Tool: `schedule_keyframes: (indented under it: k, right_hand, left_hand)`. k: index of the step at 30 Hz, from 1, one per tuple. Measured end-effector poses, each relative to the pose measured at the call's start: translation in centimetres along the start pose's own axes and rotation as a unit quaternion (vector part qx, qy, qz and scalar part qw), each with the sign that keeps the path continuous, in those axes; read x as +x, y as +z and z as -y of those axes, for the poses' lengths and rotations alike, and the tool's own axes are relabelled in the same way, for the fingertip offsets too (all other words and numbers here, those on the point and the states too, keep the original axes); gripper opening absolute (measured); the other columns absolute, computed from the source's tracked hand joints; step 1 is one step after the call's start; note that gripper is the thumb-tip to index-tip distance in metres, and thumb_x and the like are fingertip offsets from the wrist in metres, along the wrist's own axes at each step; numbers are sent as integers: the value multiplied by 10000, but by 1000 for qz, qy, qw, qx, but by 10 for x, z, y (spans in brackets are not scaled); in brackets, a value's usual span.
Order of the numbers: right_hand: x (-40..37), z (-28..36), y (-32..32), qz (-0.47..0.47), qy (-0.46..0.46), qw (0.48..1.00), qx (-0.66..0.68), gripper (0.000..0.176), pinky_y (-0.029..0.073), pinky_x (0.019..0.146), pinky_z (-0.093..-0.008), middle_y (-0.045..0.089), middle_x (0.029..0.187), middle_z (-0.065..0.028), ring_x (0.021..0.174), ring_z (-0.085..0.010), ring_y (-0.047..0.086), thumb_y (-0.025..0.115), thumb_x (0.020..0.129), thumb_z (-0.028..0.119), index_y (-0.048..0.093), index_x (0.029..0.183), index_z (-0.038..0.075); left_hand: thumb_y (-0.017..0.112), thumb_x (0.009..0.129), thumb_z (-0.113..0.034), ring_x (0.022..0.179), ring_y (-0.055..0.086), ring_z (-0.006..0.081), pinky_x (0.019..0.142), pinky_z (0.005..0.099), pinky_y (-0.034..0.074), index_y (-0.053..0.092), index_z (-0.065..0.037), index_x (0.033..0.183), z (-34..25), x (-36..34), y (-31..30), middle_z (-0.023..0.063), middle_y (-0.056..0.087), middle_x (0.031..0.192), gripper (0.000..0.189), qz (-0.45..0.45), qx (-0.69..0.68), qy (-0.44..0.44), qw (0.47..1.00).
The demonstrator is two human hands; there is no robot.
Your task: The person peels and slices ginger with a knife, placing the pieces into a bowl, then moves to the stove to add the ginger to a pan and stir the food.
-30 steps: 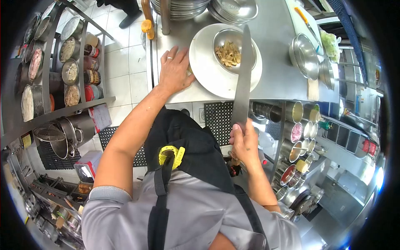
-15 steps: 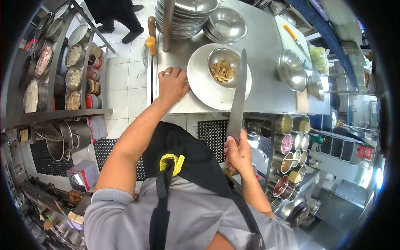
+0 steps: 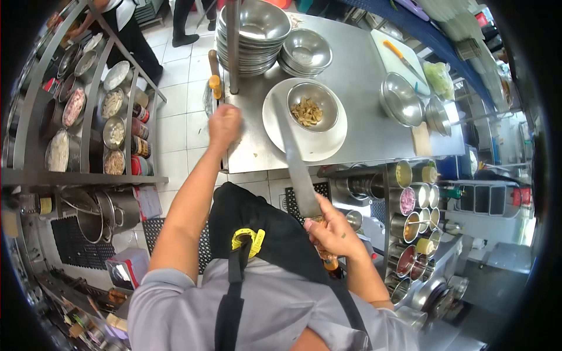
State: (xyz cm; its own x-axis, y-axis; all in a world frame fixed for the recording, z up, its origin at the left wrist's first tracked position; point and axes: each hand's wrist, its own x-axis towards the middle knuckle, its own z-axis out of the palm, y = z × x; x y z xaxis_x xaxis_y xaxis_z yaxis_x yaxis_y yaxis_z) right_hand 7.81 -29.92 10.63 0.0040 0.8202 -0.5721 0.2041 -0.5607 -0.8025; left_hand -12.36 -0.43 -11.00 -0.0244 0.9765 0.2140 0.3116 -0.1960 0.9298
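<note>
A large chef's knife [image 3: 298,172] is in my right hand [image 3: 338,233], fingers closed around its handle. Its long blade points away from me and crosses the left side of a white plate [image 3: 322,147]. On that plate stands a small metal bowl [image 3: 332,105] with brown sliced pieces [image 3: 307,112] in it. My left hand [image 3: 225,126] is at the left edge of the steel table [image 3: 363,88], left of the plate and apart from it. Motion blurs its fingers, so I cannot make out their pose.
Stacked metal bowls [image 3: 252,50] stand behind the plate beside a metal post [image 3: 233,47]. A white cutting board [image 3: 389,58] carries a yellow-handled knife [image 3: 401,55]. More bowls [image 3: 404,99] sit at the right. Ingredient shelves [image 3: 88,105] are at the left, with people behind them.
The knife blade has swung left, from the bowl's right side to its left. My left hand has shifted left to the table edge. More people show at the top left.
</note>
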Motion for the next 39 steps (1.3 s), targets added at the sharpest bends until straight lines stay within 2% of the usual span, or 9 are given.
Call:
schedule_keyframes:
  k: [1, 5, 11, 15, 24, 25, 29, 37, 39]
  right_hand:
    - [1, 7, 2, 22, 5, 999, -30, 647, 483, 551, -254, 614, 838, -33, 631, -80, 569, 603, 946, 78, 354, 1544, 89]
    - [15, 17, 27, 58, -25, 989, -135, 607, 484, 555, -289, 598, 724, -46, 601, -99, 575, 569, 936, 134, 414, 1522, 111]
    - [44, 30, 73, 61, -50, 979, -190, 554, 540, 712, -439, 675, 776, -211, 725, -355, 688, 526, 900, 186, 463, 1418, 0]
    - [58, 47, 108, 50, 16, 984, -171, 466, 550, 562, -341, 616, 735, -57, 556, -161, 626, 507, 931, 148, 516, 1393, 83]
    - [172, 93, 138, -35, -4, 985, -166, 336, 509, 582, -465, 661, 609, -190, 534, -335, 642, 600, 825, 264, 693, 722, -41]
    - [184, 76, 143, -111, -141, 953, -243, 339, 529, 712, -484, 713, 816, -236, 750, -401, 685, 590, 867, 269, 711, 857, -48]
    - [124, 53, 179, -439, -208, 871, -80, 483, 504, 899, -483, 666, 1138, -267, 1051, -422, 638, 567, 954, 320, 595, 1276, -38]
    - [-19, -5, 212, -684, -235, 682, -107, 498, 498, 958, -455, 566, 1353, -241, 1148, -398, 589, 629, 954, 296, 586, 1320, -39]
    - [-56, -31, 211, -716, -225, 648, -131, 517, 464, 1010, -472, 553, 1374, -239, 1188, -404, 563, 648, 937, 313, 597, 1321, -29]
  left_hand:
    - [662, 934, -249, 599, 577, 125, 509, 320, 492, 676, -119, 941, -7, 14, -15, 6, 583, 752, 130, 1, -226, -243, 943]
    - [611, 972, -319, 632, 584, 150, 515, 289, 477, 624, -138, 993, 41, 13, -86, 32, 629, 812, 183, 30, -681, -317, 659]
    - [577, 988, -397, 735, 641, 196, 575, 334, 524, 651, -149, 1018, 40, -7, -139, 16, 646, 810, 260, 31, -622, -446, 643]
    - [564, 999, -372, 748, 644, 202, 575, 310, 514, 660, -145, 1049, 46, 6, -166, 35, 656, 871, 251, 167, -639, -461, 593]
    - [476, 1022, -358, 836, 652, 237, 664, 359, 552, 618, -102, 1235, 38, 65, -199, 94, 677, 1026, 362, 258, -583, -418, 647]
    - [468, 1034, -356, 873, 657, 232, 655, 352, 550, 609, -113, 1259, 13, 61, -206, 100, 673, 1088, 360, 229, -567, -405, 680]
    - [374, 1103, -346, 802, 532, 181, 546, 289, 437, 557, -110, 1290, -52, 55, -214, 97, 561, 1098, 352, 463, -608, -309, 566]
    - [436, 1077, -331, 968, 656, 247, 674, 371, 578, 584, -104, 1234, -141, -94, -84, 112, 658, 1130, 313, 658, -433, -476, 391]
    - [455, 1062, -313, 1075, 662, 259, 867, 398, 568, 621, -76, 1216, -201, -176, -73, 111, 690, 1162, 327, 623, -302, -498, 522]
